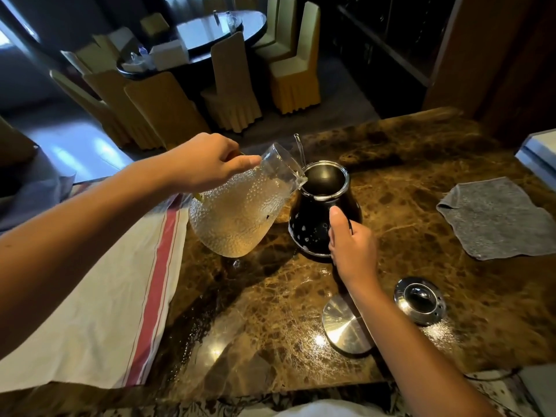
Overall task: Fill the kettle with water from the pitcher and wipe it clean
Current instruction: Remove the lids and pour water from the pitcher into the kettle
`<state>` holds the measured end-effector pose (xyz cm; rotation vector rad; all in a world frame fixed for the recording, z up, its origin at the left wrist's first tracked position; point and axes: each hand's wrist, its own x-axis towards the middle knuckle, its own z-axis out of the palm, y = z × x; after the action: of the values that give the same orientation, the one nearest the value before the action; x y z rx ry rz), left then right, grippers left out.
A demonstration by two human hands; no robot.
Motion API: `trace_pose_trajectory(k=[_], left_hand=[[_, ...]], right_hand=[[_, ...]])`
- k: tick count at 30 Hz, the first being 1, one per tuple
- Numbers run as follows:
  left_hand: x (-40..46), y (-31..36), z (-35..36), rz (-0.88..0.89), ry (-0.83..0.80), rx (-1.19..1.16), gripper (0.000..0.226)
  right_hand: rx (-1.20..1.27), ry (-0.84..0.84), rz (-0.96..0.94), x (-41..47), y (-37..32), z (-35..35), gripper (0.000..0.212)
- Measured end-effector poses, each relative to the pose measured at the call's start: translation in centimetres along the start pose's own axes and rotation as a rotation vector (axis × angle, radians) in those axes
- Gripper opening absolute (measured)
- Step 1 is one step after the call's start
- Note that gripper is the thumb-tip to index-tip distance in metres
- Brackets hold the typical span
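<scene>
A black kettle [313, 227] stands on the brown marble table [270, 311] with its lid off and its mouth open. My right hand [352, 245] grips the kettle's handle on the near side. My left hand [207, 161] holds a dimpled glass pitcher [237, 212] by its handle, tilted to the right. The pitcher's spout rests at the kettle's rim. Droplets speckle the kettle's side. A grey cloth [493, 218] lies flat on the table to the right.
The kettle's lid [419, 299] lies near my right forearm, beside a round steel base [346, 325]. A white cloth with a red stripe [99, 296] covers the table's left part. Water wets the table in front. Chairs and a round table stand beyond.
</scene>
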<state>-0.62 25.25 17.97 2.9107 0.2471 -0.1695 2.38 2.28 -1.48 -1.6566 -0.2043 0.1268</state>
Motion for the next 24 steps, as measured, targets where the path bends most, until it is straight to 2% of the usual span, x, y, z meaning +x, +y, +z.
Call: trace_pose_trajectory(k=[5,11,16,24], left_hand=[[0.7,0.0,-1.0,0.011,-0.085,0.002,0.078],[0.9,0.0,-1.5,0.015,-0.126,0.022,0.084],[1.2,0.4,-1.8,0.0,-0.135,0.024,0.079],[1.8,1.0,-1.7,0.025,-0.09,0.122,0.063]], right_hand=[[-0.008,-0.021,-0.001,0.2,0.0,-0.1,0.074],[-0.013,-0.015,0.001,0.1,0.0,0.0,0.073],[0.01,-0.025,0.024,0.3,0.0,0.1,0.067],[0.049,-0.034,0.016,0.4,0.2,0.0,0.07]])
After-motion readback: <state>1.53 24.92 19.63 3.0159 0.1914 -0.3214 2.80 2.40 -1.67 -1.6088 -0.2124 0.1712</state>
